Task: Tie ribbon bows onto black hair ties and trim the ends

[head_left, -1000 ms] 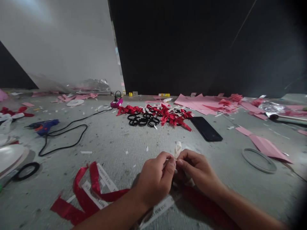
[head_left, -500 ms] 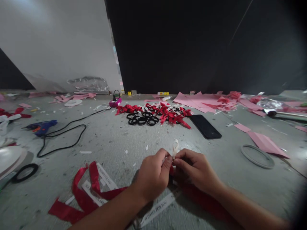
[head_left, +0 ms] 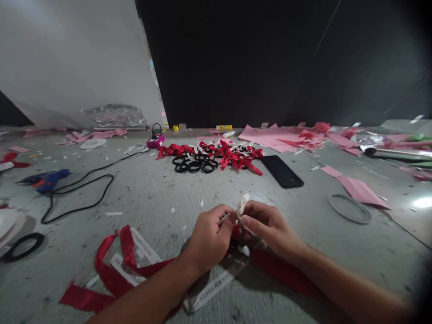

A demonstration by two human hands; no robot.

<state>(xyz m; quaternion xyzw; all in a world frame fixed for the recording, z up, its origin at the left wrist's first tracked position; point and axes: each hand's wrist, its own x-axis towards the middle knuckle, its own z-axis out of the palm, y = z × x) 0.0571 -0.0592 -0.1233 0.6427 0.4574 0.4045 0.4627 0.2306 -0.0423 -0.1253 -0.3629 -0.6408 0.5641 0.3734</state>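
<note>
One white ribbon (head_left: 242,205) is pinched in the fingers of left hand (head_left: 209,236) and right hand (head_left: 276,228); best grip low, tip free.

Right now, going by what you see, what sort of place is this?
Probably an informal craft workspace, maybe set up on a floor. A corded blue glue gun, a heap of red ribbon bows and scattered pink paper point to that.

The left hand (head_left: 212,235) and the right hand (head_left: 276,230) were bare, and so were the left arm (head_left: 151,288) and the right arm (head_left: 337,276), as far as they showed. Both arms were slim, and a small nail (head_left: 245,220) showed on the right thumb (head_left: 255,227)
</note>
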